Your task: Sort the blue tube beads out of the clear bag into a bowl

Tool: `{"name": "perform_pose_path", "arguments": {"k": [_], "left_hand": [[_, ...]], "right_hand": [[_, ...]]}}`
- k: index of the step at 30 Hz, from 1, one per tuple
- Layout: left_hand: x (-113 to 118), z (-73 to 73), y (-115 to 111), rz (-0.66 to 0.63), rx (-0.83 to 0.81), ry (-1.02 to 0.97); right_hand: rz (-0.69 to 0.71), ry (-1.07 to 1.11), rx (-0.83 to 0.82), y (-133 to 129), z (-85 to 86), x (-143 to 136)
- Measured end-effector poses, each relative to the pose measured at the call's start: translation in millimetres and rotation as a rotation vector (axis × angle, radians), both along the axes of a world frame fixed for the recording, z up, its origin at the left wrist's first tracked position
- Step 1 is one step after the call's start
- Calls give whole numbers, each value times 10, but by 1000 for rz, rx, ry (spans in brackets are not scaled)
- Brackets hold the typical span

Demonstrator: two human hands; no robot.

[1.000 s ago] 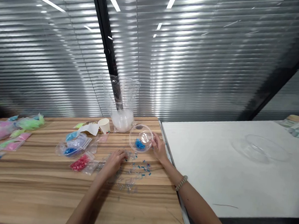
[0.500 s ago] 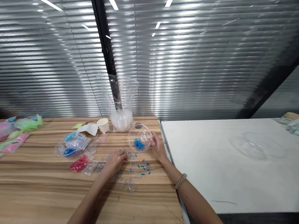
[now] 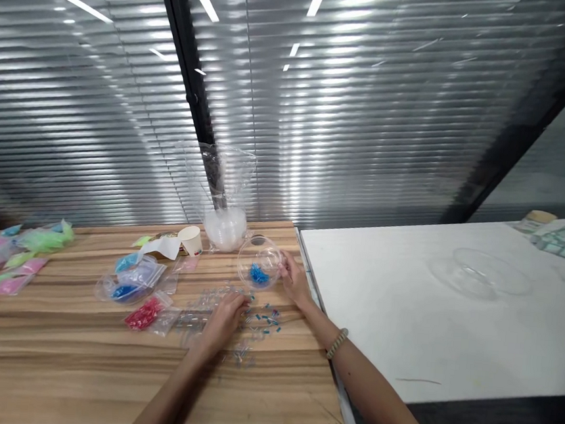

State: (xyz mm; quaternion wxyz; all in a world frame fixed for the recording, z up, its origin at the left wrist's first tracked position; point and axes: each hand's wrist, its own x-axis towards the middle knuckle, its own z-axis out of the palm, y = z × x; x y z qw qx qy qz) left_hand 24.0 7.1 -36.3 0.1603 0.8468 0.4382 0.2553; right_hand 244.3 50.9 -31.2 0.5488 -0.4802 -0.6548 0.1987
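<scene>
My right hand (image 3: 295, 280) grips the rim of a clear plastic bowl (image 3: 241, 259), which is tilted towards me. Blue pieces (image 3: 258, 274) lie gathered at the bottom of that bowl. Just in front of it, my left hand (image 3: 228, 313) is low over the wooden table with its fingertips pinched together; what they hold, if anything, is too small to name. Small blue and clear tube-like pieces (image 3: 268, 319) lie scattered to the right of my left hand. More clear pieces (image 3: 242, 353) are spread nearer to me. A bracelet (image 3: 337, 343) circles my right wrist.
Left of my hands lie a bag of red pieces (image 3: 144, 313) and a clear dish with blue contents (image 3: 102, 287). Behind stand a paper cup (image 3: 190, 239) and a clear bag of white balls (image 3: 225, 228). Colourful bags (image 3: 45, 237) lie far left. A white table (image 3: 367, 312) adjoins on the right.
My left hand has moved slightly right across the scattered pieces. The right hand keeps its hold on the bowl. The whole view has shifted a little.
</scene>
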Motion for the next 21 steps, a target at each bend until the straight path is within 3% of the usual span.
{"name": "perform_pose_path", "arguments": {"k": [6, 21], "left_hand": [[26, -104, -13, 56, -4, -27], [43, -10, -40, 58, -92, -7]], "right_hand": [[-10, -4, 14, 0, -2, 5], [-13, -29, 16, -10, 10, 8]]}}
